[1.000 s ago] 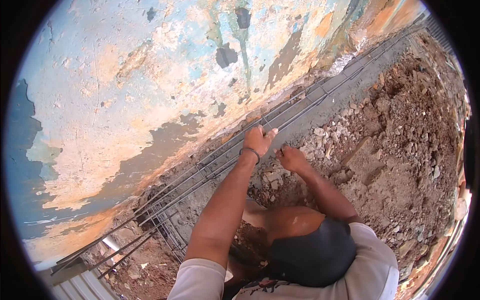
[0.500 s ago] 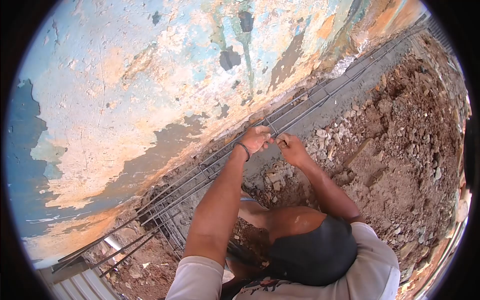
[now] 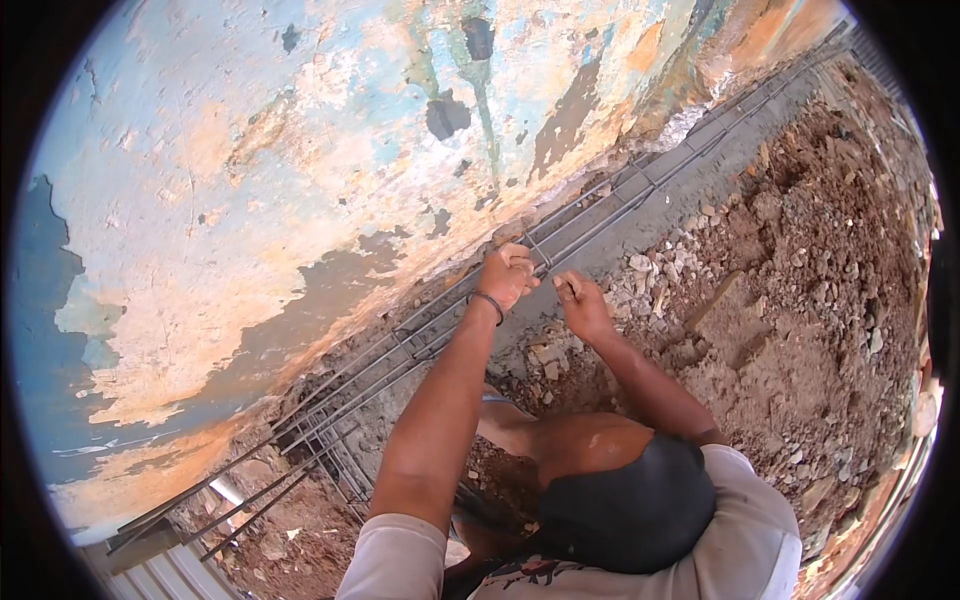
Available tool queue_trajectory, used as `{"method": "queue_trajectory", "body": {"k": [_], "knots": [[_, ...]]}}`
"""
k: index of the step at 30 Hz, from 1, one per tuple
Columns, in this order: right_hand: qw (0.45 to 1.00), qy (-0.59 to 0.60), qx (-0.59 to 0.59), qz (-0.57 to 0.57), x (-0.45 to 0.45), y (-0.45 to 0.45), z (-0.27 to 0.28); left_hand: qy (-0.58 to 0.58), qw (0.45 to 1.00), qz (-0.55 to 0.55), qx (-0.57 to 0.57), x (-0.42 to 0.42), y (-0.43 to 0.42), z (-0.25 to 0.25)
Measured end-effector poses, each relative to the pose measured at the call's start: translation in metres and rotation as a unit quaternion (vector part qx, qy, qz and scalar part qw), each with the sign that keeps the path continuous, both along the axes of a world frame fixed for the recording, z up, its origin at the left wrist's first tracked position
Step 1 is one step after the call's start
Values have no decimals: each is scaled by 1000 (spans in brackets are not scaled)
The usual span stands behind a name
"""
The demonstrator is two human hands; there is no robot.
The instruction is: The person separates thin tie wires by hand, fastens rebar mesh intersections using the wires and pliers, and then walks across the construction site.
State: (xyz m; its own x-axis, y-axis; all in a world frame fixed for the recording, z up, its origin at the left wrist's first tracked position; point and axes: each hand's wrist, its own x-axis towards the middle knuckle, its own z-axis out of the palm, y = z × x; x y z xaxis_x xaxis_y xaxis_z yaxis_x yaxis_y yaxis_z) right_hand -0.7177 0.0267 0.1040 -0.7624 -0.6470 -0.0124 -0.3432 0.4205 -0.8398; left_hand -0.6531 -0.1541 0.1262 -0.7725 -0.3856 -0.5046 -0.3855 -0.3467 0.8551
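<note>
A long cage of steel rebar (image 3: 620,208) runs diagonally along the foot of the wall, with stirrups crossing its bars. My left hand (image 3: 508,274), a dark band at its wrist, is over the cage beside a stirrup (image 3: 538,250). Its fingers are curled on the rebar there. Just right of it and slightly apart from the bars, my right hand (image 3: 582,302) is closed in a pinch. Whatever lies between those fingertips is too small to make out.
A wall (image 3: 330,150) with peeling paint rises on the far side. Wet grey concrete (image 3: 640,228) lies beneath the bars. Loose soil and stones (image 3: 790,290) cover the right side. Bar ends (image 3: 235,510) stick out at lower left near a corrugated sheet (image 3: 165,575). My bent knee (image 3: 630,490) is close below.
My right hand has drawn slightly away from the stirrup, down and to the right. My left hand has shifted slightly left and stays at the cage.
</note>
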Motion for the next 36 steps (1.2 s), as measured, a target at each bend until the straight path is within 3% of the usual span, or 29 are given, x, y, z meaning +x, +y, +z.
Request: {"method": "queue_trajectory", "body": {"k": [3,7,13,15,19,21,24,27,34,36], "knots": [[997,-6,-73,-7,4,-14,-4,-91,993,-75,11,-6,-8,4],[995,-17,-98,-22,10,-18,-4,-80,992,-93,-11,-4,-7,9],[996,-42,-70,-34,13,-16,3,-16,986,-103,-126,8,9,12],[996,-16,-79,-35,12,-17,1,-16,969,-102,-223,8,14,15],[997,-7,-63,-52,13,-17,12,-11,981,-110,-162,9,7,6],[996,-32,-28,-75,12,-18,19,8,994,-97,-43,5,-1,7],[994,27,-59,-84,15,-21,13,-67,993,-91,-29,-4,-3,21],[993,65,-74,-65,14,-20,14,-64,993,-95,-8,-6,-6,16],[995,80,-21,-53,13,-14,25,-95,993,-58,-27,-16,9,37],[991,127,-13,-40,12,-14,24,-99,977,-52,-182,-21,17,25]]}}
